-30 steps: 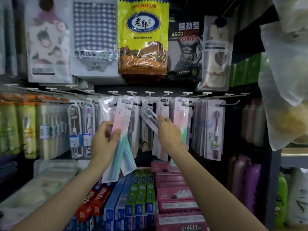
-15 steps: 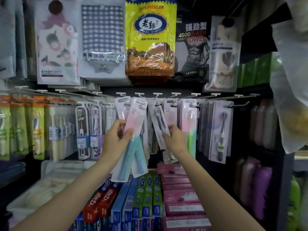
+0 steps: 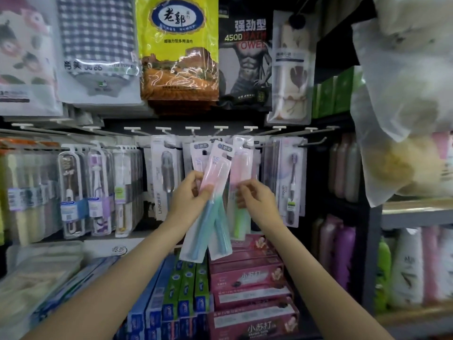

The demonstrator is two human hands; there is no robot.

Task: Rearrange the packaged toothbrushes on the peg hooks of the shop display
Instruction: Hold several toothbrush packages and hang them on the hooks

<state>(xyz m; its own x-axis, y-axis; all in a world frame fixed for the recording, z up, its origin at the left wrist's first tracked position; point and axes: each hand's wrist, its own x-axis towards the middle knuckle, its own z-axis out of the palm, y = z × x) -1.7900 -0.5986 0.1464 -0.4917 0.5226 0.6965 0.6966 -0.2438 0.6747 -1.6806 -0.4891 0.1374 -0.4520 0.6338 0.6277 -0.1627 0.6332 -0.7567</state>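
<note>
Below the row of peg hooks (image 3: 220,130), I see my left hand (image 3: 188,195) gripping two pink-and-teal toothbrush packs (image 3: 210,200), fanned and tilted, clear of the hooks. My right hand (image 3: 255,197) pinches the edge of a pink-and-green pack (image 3: 241,168) just beside them, hanging from its hook. Toothpaste boxes (image 3: 245,290) sit stacked underneath.
</note>
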